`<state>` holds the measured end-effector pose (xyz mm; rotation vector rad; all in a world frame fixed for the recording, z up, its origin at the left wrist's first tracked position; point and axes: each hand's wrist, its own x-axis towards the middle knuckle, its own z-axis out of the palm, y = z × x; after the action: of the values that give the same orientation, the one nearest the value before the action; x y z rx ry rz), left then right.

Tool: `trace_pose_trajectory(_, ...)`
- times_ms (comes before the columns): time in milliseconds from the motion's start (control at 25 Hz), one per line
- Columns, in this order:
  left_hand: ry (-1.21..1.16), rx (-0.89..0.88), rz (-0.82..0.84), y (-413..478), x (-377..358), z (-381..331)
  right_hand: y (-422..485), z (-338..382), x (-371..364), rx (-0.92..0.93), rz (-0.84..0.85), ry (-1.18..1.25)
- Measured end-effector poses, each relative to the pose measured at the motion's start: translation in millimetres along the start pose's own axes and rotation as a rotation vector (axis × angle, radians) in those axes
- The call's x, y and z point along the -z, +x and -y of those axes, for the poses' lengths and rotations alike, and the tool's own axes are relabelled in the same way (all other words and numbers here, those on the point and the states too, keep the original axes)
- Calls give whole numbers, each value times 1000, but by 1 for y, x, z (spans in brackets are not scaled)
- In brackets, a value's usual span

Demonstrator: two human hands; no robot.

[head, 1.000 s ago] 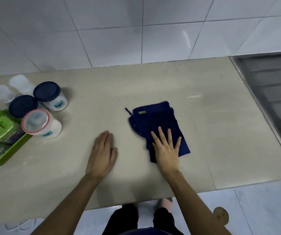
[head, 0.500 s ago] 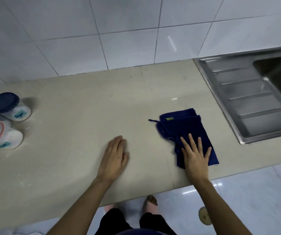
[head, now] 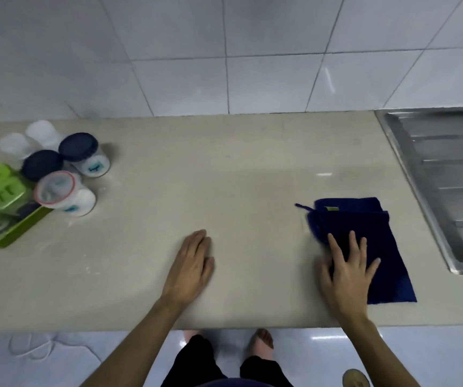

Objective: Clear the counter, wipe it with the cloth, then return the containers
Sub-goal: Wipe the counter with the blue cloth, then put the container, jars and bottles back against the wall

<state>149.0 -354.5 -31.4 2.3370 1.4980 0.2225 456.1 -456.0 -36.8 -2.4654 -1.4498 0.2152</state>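
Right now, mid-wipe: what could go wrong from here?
1. The right hand presses the blue cloth flat close to the counter front edge; a stroke toward the body could slide it off.
2. White specks lie beside the red-rimmed jar; wiping there may knock the crowded containers.

A: Where's the left hand (head: 192,263)?
B: Flat, palm down, fingers together pointing toward twelve o'clock, forearm running back toward seven.
A: And the right hand (head: 347,270)?
B: At its three o'clock, palm down, fingers spread, nothing pinched.
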Motion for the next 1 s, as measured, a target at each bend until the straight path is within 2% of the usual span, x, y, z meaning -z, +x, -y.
trace_pose_trajectory(80,11,51,-13,-9,16,33,-2,57,-13,198,35,9)
trace_pose_trajectory(200,13,113,-65,-20,45,93,-7,147,-37,443,174,60)
trace_pose_trajectory(440,-32,280,-228,-30,89,203,-12,317,-69,821,234,144)
trace_pose_trajectory(560,-81,414,-263,-41,89,237,-3,413,-82,812,330,218)
trace_pose_trajectory(720,-136,431,-291,-49,78,254,6,506,-104,727,297,319)
trace_pose_trajectory(840,-192,467,-328,-46,75,260,8,535,-124,553,278,424)
trace_pose_trajectory(1000,-205,434,-351,-48,72,261,5,547,-135,477,232,582)
